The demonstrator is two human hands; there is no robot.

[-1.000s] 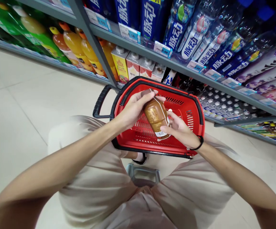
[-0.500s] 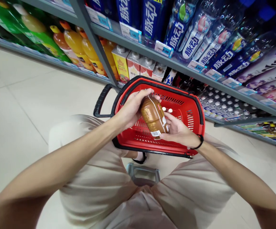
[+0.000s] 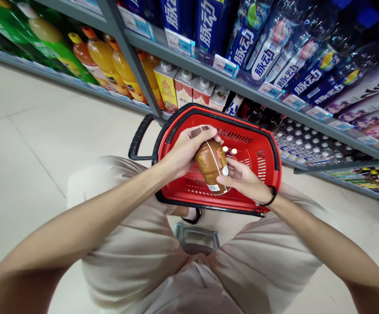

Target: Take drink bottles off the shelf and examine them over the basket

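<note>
A brown drink bottle (image 3: 210, 162) with gold print, a white line and a barcode lies tilted between my two hands, above a red shopping basket (image 3: 182, 192). My left hand (image 3: 189, 148) is wrapped round its upper end, thumb over the top. The fingers of my right hand (image 3: 241, 179) grip the lower end from the right, with the thumb on the label. Inside the basket, just past the bottle, show two small bottles with white caps (image 3: 230, 151); the rest of them is hidden.
Ahead is a grey shelf (image 3: 189, 56) with blue-labelled bottles (image 3: 244, 48) and price tags. Juice cartons (image 3: 184, 89) and orange juice bottles (image 3: 102, 56) stand on the bottom level. A black handle (image 3: 140, 137) sticks out left of the basket. Between my legs is a grey stool (image 3: 197, 237).
The brown bottle has been turned in my hands, so its barcode faces further down and more of its brown upper end shows. My left thumb has moved slightly to the right.
</note>
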